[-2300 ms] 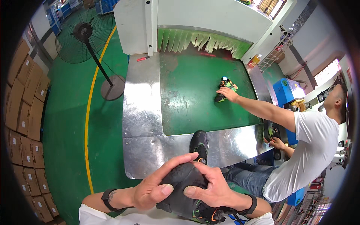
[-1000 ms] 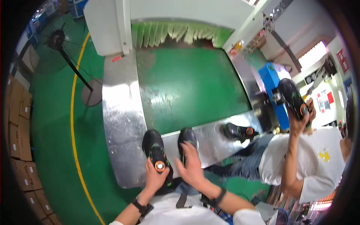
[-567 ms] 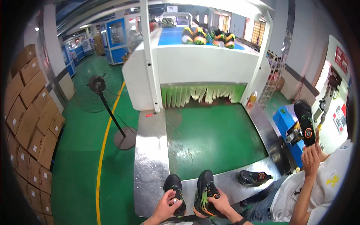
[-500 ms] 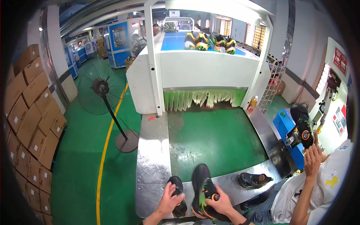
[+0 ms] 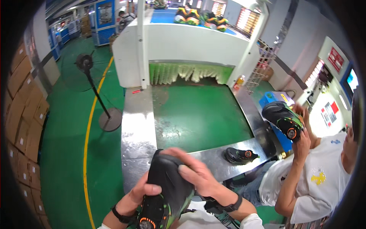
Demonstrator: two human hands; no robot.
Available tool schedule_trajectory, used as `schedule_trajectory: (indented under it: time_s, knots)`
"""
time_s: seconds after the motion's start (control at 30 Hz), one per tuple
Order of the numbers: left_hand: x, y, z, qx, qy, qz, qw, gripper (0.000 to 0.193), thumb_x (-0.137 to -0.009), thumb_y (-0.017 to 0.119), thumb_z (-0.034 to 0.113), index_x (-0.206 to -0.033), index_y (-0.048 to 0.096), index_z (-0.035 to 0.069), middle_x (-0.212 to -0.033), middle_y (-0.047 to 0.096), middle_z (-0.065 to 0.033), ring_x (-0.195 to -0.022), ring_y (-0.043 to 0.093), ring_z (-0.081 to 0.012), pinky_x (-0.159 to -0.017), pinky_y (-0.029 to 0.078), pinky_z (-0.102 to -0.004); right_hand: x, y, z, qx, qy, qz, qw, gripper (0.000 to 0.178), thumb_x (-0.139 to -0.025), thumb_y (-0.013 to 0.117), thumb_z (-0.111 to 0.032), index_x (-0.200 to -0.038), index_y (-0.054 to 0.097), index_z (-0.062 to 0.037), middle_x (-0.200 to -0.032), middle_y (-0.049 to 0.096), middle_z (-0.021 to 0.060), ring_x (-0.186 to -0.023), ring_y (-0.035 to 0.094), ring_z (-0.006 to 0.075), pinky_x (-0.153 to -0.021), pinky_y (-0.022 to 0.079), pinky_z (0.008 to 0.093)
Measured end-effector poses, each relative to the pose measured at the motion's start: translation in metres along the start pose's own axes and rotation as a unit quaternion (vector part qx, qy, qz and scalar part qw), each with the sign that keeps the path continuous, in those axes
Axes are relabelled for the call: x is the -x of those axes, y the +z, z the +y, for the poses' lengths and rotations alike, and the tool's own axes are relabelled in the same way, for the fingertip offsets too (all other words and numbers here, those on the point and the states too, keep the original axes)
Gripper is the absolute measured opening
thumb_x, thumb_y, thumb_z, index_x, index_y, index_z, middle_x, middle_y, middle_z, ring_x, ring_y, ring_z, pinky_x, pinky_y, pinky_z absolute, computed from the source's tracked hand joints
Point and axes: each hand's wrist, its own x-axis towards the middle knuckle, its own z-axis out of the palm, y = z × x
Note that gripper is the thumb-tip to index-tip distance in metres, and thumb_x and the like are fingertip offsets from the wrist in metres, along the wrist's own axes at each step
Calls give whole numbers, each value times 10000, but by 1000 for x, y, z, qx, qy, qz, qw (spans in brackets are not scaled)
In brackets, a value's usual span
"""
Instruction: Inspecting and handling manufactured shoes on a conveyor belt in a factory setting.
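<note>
Two black sneakers with green and orange trim are held together close in front of me. My left hand (image 5: 139, 192) is closed round the nearer sneaker (image 5: 155, 208), thumb across its toe; its orange-ringed dial shows at the lower edge. My right hand (image 5: 196, 173) grips the other sneaker (image 5: 167, 173) near the toe, fingers over its top. Both are raised above the metal ledge (image 5: 206, 158). A similar sneaker (image 5: 240, 155) lies on that ledge to the right.
A green conveyor belt (image 5: 198, 114) runs under a white machine (image 5: 183, 45) with a fringed curtain. At right, a co-worker (image 5: 305, 175) holds another sneaker (image 5: 282, 118). A floor fan (image 5: 109, 119) and stacked cartons (image 5: 24, 126) stand left. More sneakers (image 5: 190, 16) sit on the upper blue belt.
The two sneakers have been lifted off the ledge and brought together, close to me. My view has shifted. The co-worker's sneaker has turned in their hands.
</note>
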Motion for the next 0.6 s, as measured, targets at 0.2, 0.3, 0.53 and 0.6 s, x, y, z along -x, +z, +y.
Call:
schedule_trajectory:
  time_s: [0.2, 0.3, 0.53, 0.6]
  knots:
    - [12, 10, -15, 37, -64, 5, 997, 870, -612, 667, 308, -1339, 341, -41, -1172, 547, -151, -1062, 582, -220, -919, 471, -321, 10, 5, -6, -96, 51, -79, 991, 550, -998, 351, -305, -1451, 284, 1, -1430, 405, 135, -1314, 386, 233, -1104, 265, 337]
    - [6, 11, -20, 14, -77, -35, 996, 863, -609, 674, 307, -1330, 351, -41, -1167, 551, -147, -1059, 583, -219, -915, 472, -323, 17, -1, -12, -118, 69, -81, 987, 525, -1001, 344, -286, -1438, 312, 2, -1410, 431, 134, -1307, 396, 229, -1102, 269, 339]
    - [1, 19, -29, -20, -90, -49, 995, 847, -601, 684, 326, -1303, 377, -35, -1149, 558, -139, -1038, 585, -211, -913, 464, -326, 24, -4, -14, -93, 110, -67, 987, 448, -992, 393, -233, -1368, 430, 7, -1291, 546, 111, -1201, 491, 184, -1044, 345, 310]
    - [5, 18, -33, -20, -88, -28, 996, 844, -601, 686, 329, -1298, 380, -34, -1144, 555, -137, -1034, 583, -208, -912, 463, -325, 32, 2, -13, -43, 60, 0, 997, 376, -997, 438, -265, -1265, 507, -11, -1028, 619, 43, -938, 530, 102, -853, 433, 266]
